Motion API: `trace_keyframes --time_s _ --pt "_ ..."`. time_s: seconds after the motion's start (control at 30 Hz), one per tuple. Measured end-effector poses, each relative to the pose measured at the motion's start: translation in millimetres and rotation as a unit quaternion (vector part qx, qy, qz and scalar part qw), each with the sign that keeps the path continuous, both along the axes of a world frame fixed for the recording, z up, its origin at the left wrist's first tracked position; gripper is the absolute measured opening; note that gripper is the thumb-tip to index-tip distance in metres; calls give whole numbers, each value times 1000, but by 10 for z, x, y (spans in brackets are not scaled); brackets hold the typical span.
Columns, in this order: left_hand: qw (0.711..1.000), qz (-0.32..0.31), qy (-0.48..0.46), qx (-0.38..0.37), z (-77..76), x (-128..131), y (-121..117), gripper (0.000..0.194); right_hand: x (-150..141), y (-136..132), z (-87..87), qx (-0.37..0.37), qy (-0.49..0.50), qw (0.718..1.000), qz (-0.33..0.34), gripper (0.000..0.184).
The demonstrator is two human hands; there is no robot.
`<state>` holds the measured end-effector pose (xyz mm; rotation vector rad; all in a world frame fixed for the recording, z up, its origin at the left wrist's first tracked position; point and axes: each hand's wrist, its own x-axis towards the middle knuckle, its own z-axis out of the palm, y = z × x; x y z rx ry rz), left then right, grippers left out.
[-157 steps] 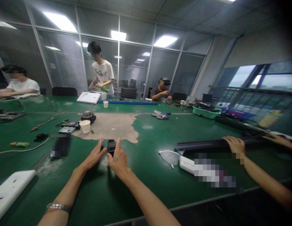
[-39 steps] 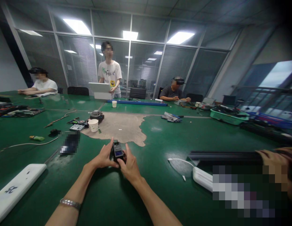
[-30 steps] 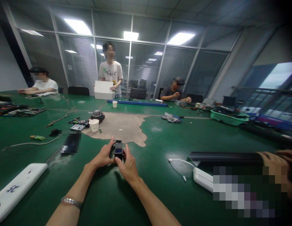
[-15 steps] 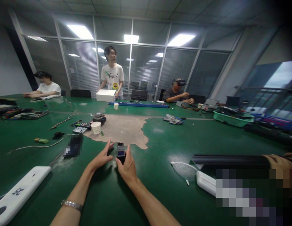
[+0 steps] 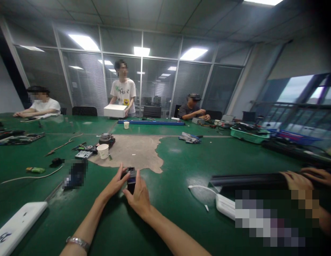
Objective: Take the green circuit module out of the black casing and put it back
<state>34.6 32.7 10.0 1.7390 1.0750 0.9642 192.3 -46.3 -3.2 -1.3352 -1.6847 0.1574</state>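
A small black box-shaped device (image 5: 131, 176) with a dark, screen-like face is tilted up just above or on the green table; I cannot tell whether its base touches. My right hand (image 5: 140, 195) grips its right side, the index finger along the edge and the thumb near the bottom. From the left, my left hand (image 5: 116, 184) closes on the upper part, its thumb against the side. A bracelet (image 5: 78, 243) circles my left wrist. Part of the device is hidden by my fingers.
Ahead lies a worn beige patch (image 5: 128, 151), with a paper cup (image 5: 103, 151) and electronic parts (image 5: 84, 154) at its left. White power strips (image 5: 23, 224) (image 5: 226, 206) flank me. Another person's hand (image 5: 298, 181) rests on a black bar (image 5: 247, 182). A person (image 5: 124, 90) holds a white box (image 5: 115, 110).
My left hand has come in from beside the device and now touches it. The device is tilted differently in my right hand. The view has shifted, moving the scene left and slightly down.
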Motion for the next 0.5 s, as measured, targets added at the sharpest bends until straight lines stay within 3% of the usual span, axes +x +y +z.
trace_keyframes --time_s 0.23,0.5 --pt "998 42 35 -29 109 0 -25 94 -44 -28 19 -14 -6 999 -28 87" --pt "997 51 3 -52 37 29 32 95 -24 -51 113 -37 26 999 -28 85"
